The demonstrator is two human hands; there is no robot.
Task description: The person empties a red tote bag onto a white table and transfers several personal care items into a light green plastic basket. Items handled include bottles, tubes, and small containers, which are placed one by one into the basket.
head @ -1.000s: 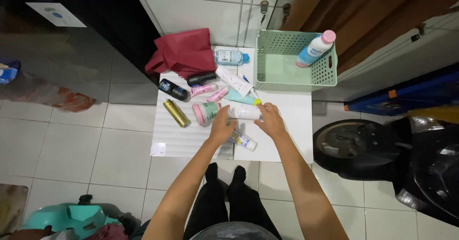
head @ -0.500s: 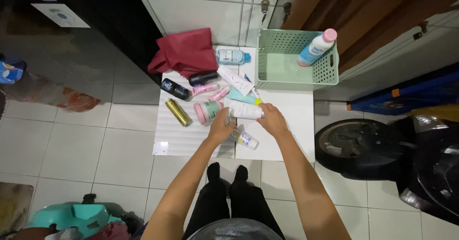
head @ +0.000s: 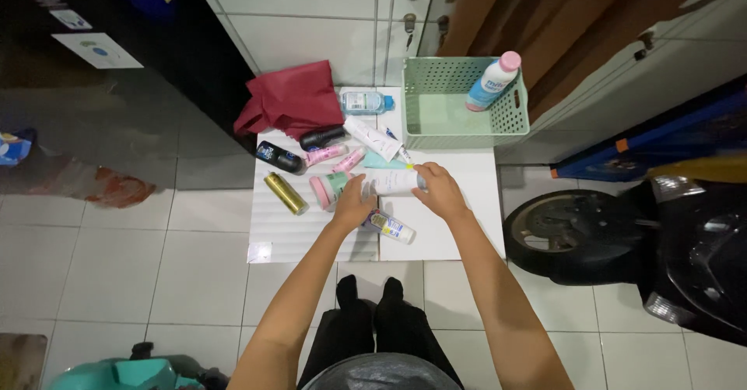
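Both hands meet over a low white table covered with toiletries. My right hand grips the cap end of a white bottle lying on its side. My left hand rests at that bottle's other end, touching a pink-lidded green jar. Just below the hands lies a small white tube with a yellow label. A green perforated basket stands at the table's far right with a blue-and-white, pink-capped bottle leaning in it.
A gold can, dark roll-ons, pink tubes, a white tube and a clear bottle lie on the table's left half. A red bag sits behind. A scooter wheel stands right.
The view shifted slightly. Both hands stay on the white bottle, which has lifted and moved a little toward the far side. My left hand slid closer to the pink-lidded jar.
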